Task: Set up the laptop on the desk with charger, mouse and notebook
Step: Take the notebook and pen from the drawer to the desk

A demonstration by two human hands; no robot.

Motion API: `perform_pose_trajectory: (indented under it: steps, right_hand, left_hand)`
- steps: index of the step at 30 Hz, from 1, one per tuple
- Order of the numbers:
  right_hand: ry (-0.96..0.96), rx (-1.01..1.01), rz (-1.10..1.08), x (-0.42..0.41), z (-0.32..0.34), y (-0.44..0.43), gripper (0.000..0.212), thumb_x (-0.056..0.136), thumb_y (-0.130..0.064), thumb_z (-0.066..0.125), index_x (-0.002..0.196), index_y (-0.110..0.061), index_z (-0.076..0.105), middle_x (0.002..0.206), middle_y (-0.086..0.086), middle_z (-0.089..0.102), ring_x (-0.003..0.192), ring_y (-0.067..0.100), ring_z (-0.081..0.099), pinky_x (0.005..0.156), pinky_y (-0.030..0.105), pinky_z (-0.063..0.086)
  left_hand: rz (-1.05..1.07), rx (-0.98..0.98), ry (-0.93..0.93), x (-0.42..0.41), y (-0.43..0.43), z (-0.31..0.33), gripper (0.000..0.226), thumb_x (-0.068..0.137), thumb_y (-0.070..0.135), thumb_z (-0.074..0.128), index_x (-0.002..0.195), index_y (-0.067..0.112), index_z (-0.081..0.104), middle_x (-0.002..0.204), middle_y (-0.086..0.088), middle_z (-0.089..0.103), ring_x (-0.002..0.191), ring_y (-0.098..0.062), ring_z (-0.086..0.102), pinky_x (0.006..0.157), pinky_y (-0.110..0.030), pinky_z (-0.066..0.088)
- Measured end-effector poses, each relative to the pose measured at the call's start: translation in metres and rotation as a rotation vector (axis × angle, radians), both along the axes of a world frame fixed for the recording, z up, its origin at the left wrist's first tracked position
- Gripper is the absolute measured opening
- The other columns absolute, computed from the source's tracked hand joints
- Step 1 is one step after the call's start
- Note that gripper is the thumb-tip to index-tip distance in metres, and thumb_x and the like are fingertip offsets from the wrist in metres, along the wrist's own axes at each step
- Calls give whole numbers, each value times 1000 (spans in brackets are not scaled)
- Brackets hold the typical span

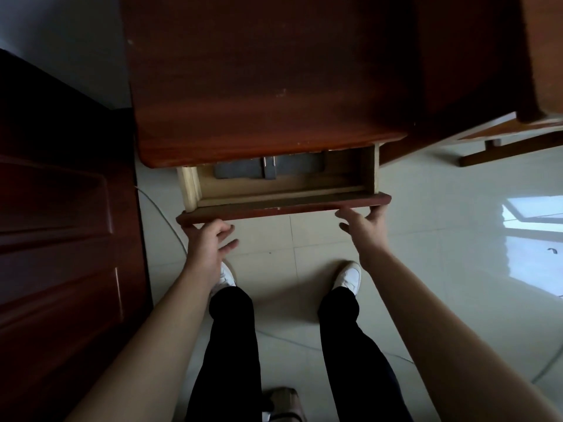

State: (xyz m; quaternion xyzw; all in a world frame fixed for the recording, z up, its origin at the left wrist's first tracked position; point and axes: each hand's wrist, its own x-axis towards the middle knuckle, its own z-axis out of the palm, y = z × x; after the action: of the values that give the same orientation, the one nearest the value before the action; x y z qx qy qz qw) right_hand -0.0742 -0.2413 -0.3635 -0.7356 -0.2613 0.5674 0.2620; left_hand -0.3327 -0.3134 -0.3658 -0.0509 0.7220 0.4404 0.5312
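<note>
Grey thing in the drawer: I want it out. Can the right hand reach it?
Probably only the grey thing's near edge: the drawer is part open and the desk top covers the rest.

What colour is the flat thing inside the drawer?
The flat thing in the drawer is grey, seen in the head view.

reddish-brown wooden desk top [268,86]: smooth, low sheen, chipped front edge | pull-out wooden drawer [283,210]: pale unfinished sides, dark stained front | flat grey item [240,171] at drawer's back edge: matt, possibly metal | pale floor tiles [426,239]: glossy, mirror-like
</note>
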Motion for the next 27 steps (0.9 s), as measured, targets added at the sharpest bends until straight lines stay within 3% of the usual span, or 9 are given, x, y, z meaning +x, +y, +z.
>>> perform_pose_trajectory:
  steps: [2, 4, 8, 14, 17, 20, 22, 25, 27]
  right_hand:
    - [306, -71, -213, -3, 3, 7, 46, 78, -11, 61, 119, -12, 43, 115, 13, 61, 106, 34, 68, 90, 46, 59]
    - [437, -78, -339, -6, 4, 8, 42, 80, -15, 58, 119, -12, 44, 111, 10, 58, 102, 33, 69, 86, 44, 60]
    - [249, -83, -317, -15, -2, 5, 41, 97, -14, 56, 135, -13, 38, 112, 8, 61, 107, 31, 69, 82, 36, 61]
    - [229, -100, -341, -15, -5, 4, 42, 96, -12, 60, 134, -11, 41, 116, 11, 61, 103, 28, 70, 76, 32, 62]
    - [173, -168, -328, -13, -7, -1, 40, 94, -10, 63, 131, -6, 48, 119, 15, 62, 104, 29, 70, 83, 37, 62]
    - [109, -223, -329, -9, -9, -7, 20, 91, -10, 70, 106, -3, 59, 111, 19, 64, 87, 20, 73, 83, 34, 61]
    - [83, -227, -325, -9, -9, -9, 30, 90, -16, 74, 113, -4, 58, 119, 20, 65, 93, 22, 73, 91, 38, 59]
    - [-422, -143, -14, -12, -10, -12, 89, 86, -31, 76, 155, -10, 23, 158, 15, 33, 142, 33, 39, 119, 45, 31]
    - [-785, 103, 219, -19, -3, -11, 98, 84, -28, 71, 159, -16, 9, 165, 13, 15, 147, 34, 22, 119, 49, 20]
  left_hand:
    - [162, 86, -305, -3, 4, 2, 24, 87, 6, 56, 109, 14, 51, 106, -7, 63, 115, -32, 61, 91, -47, 54]
    - [304, 132, -441, -3, 8, 4, 33, 85, 15, 66, 115, 11, 56, 117, -10, 64, 116, -34, 60, 94, -50, 53]
    - [246, -8, -253, 10, 18, 1, 44, 94, 18, 65, 135, 12, 50, 129, -15, 62, 107, -33, 66, 86, -45, 59]
    - [335, -32, -259, 16, 20, 5, 35, 97, 11, 59, 130, 6, 51, 125, -17, 61, 103, -34, 67, 70, -38, 62]
    - [337, -72, -273, 16, 11, 4, 35, 97, 10, 59, 131, 5, 50, 126, -18, 61, 106, -35, 65, 72, -40, 62]
    - [323, -84, -281, 16, 6, 1, 24, 97, 9, 58, 121, 6, 56, 125, -18, 61, 103, -33, 65, 69, -38, 62]
    - [313, -85, -293, 14, 6, 0, 17, 97, 9, 60, 114, 8, 58, 123, -18, 63, 101, -32, 66, 67, -37, 63]
    - [310, -116, -305, 12, 7, 0, 26, 96, 10, 62, 121, 6, 56, 124, -18, 63, 104, -32, 65, 72, -38, 62]
    - [321, -133, -298, 13, 7, 3, 34, 95, 10, 63, 127, 5, 54, 126, -17, 61, 106, -31, 64, 77, -39, 61]
